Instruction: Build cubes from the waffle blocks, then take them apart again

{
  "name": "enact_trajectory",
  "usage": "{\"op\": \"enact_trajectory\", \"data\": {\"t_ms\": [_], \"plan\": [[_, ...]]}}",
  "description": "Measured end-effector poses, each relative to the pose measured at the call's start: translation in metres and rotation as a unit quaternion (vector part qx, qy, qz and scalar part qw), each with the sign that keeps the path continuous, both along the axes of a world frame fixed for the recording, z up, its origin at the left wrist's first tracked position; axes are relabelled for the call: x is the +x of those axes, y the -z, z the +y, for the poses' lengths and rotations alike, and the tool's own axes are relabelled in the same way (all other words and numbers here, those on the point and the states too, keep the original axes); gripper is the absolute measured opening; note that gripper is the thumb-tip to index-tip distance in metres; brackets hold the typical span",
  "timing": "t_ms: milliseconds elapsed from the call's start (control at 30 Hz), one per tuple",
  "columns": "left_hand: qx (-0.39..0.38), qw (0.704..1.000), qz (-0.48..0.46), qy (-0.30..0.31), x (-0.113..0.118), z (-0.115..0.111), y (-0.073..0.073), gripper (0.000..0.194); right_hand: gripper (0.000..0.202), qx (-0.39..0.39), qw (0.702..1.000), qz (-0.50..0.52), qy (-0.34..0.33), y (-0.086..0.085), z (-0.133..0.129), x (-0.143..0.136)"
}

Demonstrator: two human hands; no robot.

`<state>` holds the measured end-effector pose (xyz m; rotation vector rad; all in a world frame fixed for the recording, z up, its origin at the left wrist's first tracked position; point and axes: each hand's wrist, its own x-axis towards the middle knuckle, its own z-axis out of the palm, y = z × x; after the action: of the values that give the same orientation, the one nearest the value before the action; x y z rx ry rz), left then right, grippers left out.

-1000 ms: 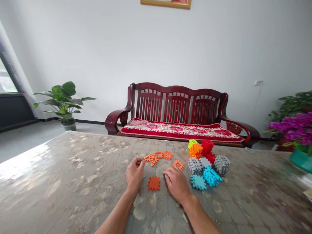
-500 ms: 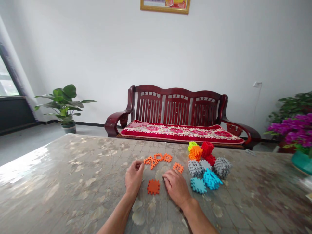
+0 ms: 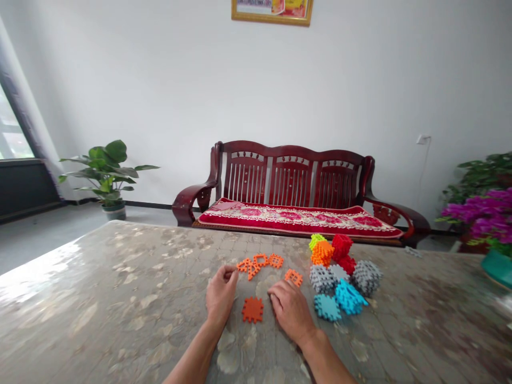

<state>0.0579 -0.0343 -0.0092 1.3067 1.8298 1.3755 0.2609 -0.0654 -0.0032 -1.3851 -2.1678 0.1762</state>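
While both my hands rest low over the worktop (image 3: 120, 320), a dark orange square (image 3: 253, 309) lies flat between them, a bit on the near side. My left hand (image 3: 220, 296) has its thumb and pointing finger close together, right by the left triangle (image 3: 242, 266). I cannot tell if they pinch a bit of it. My right hand (image 3: 291, 309) has its fingers curled down side by side, and I cannot see whether anything is under them.

I'd say this is a sorting or waiting bit, as nothing is being joined. Picking up the square would call for a wider grip and fingertips on its bumpy edges.

On the far side, two triangles and two window pieces (image 3: 276, 261) sit in a bunch. One more window piece (image 3: 294, 277) is just past my right fingers, so they could bump it. To the right is a heap of blocks: red (image 3: 342, 247), yellow, orange, grey (image 3: 367, 277) and blue (image 3: 350, 297). The heap would get in the way if my right hand went that way. Past the worktop is a wooden bench (image 3: 336, 184) with a red cloth.
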Motion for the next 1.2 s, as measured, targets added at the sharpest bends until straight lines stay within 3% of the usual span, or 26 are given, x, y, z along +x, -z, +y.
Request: {"op": "enact_trajectory", "data": {"t_ms": [833,1033,1200], "plan": [[-0.04,0.997,0.066,0.019,0.003,-0.005,-0.004,0.023,0.027,0.03,0.999,0.042,0.008,-0.002,0.003,0.007],[-0.065,0.995,0.076,0.025,0.004,-0.006,-0.006,0.022,0.035,0.03,0.997,0.011,0.072,-0.012,0.018,0.001],[-0.067,0.994,0.08,0.026,0.005,-0.008,-0.008,0.022,0.047,0.001,0.996,-0.045,0.077,-0.018,0.043,-0.005]]}}
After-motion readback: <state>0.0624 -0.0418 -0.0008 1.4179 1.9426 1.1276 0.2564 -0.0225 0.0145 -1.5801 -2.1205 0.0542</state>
